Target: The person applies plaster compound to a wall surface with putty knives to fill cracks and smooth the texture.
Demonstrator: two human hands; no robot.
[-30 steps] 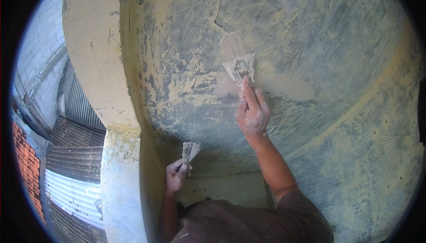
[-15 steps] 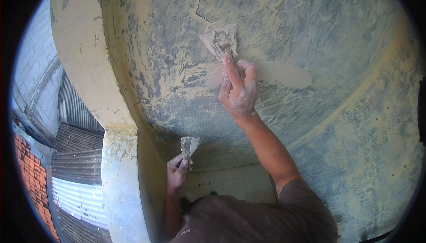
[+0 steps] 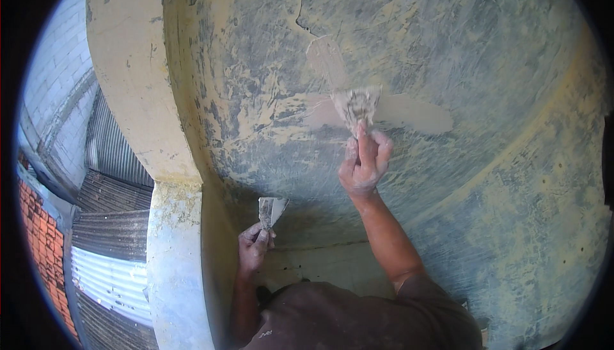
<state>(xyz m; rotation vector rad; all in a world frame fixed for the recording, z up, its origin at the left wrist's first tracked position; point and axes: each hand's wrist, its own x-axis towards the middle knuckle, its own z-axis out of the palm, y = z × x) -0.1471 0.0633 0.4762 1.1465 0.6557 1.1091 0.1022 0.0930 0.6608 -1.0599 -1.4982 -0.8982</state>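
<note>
Putty-caked scraper (image 3: 357, 108) over the pale sideways smear of filler (image 3: 419, 114) on the mottled wall (image 3: 256, 56), just beyond the fingertips of the right hand (image 3: 364, 168). Long axis close to upright in view, in line with the extended finger: handle toward the body, broad edge facing away up the wall. Firm grip of the right hand on the handle, fingers together. Contact between edge and wall likely, though too blurred to confirm. Just above and left of the blade, a narrower streak of filler (image 3: 325, 56), slanting up to the lower end of a dark crack (image 3: 300, 11). Nearer to both filler marks: the right hand. Well below and to the left, the left hand (image 3: 254, 248), pinched on a second scraper (image 3: 272, 210), blade upward. Farther left, a yellow arched edge (image 3: 137, 81), then corrugated sheets (image 3: 109, 278) and orange brickwork (image 3: 43, 235).
</note>
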